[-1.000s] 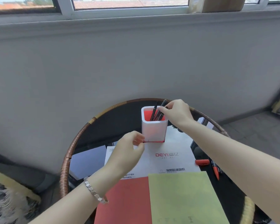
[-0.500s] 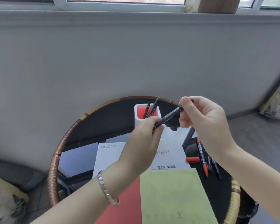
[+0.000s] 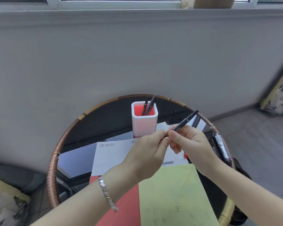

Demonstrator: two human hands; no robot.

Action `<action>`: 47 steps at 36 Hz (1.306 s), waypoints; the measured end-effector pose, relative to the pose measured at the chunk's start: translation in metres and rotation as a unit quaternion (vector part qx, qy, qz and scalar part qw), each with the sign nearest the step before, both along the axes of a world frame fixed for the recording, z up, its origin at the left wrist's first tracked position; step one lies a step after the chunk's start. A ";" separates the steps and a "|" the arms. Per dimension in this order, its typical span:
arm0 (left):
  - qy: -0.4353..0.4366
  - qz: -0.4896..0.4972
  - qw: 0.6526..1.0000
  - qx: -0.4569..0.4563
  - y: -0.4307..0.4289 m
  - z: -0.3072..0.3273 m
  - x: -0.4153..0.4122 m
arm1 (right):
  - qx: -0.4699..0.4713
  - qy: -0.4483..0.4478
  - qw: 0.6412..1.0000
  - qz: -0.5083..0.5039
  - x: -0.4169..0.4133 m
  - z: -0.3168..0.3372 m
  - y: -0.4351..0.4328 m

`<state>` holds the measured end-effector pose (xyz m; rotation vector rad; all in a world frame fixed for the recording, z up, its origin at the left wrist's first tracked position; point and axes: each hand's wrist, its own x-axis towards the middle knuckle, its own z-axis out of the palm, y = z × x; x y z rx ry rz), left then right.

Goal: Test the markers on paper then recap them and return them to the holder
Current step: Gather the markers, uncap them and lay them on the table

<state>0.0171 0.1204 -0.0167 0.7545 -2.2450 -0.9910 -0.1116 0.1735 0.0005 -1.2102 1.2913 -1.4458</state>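
Note:
A black marker (image 3: 185, 120) slants up to the right above the table, held by both hands. My right hand (image 3: 191, 141) pinches its barrel, and my left hand (image 3: 147, 154) pinches its lower end, which the fingers hide. Behind them stands the white holder (image 3: 144, 126) with a red inside and two black markers (image 3: 148, 105) leaning in it. Below the hands lie a yellow-green paper (image 3: 173, 196) with faint marks, a red paper (image 3: 124, 209) and a white printed sheet (image 3: 111, 154).
The round glass table has a woven rattan rim (image 3: 55, 154). Several loose markers (image 3: 220, 147) lie at its right edge, and a red cap (image 3: 185, 155) shows beside my right hand. A grey wall stands close behind. Patterned cushions sit at lower left and far right.
My right hand lifted a black marker out of the holder and brought it toward me. My left hand rose from the holder's base and took the marker's lower end.

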 end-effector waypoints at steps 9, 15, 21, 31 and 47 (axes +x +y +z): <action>0.012 -0.061 0.981 0.184 -0.004 -0.002 -0.001 | 0.010 0.000 0.999 0.045 -0.014 -0.007 -0.001; -0.029 0.066 0.960 0.269 -0.010 -0.014 0.002 | 0.180 0.084 0.979 -0.037 -0.046 -0.005 -0.020; -0.048 0.123 0.960 0.246 -0.012 -0.027 0.016 | 0.281 0.393 0.875 -0.036 -0.052 -0.025 -0.030; -0.065 0.169 0.961 0.211 -0.012 -0.048 0.008 | 0.219 0.573 0.790 -0.007 -0.048 -0.074 -0.039; -0.206 0.106 0.972 0.028 -0.018 -0.065 -0.077 | 0.196 0.482 0.852 -0.054 -0.082 -0.059 -0.030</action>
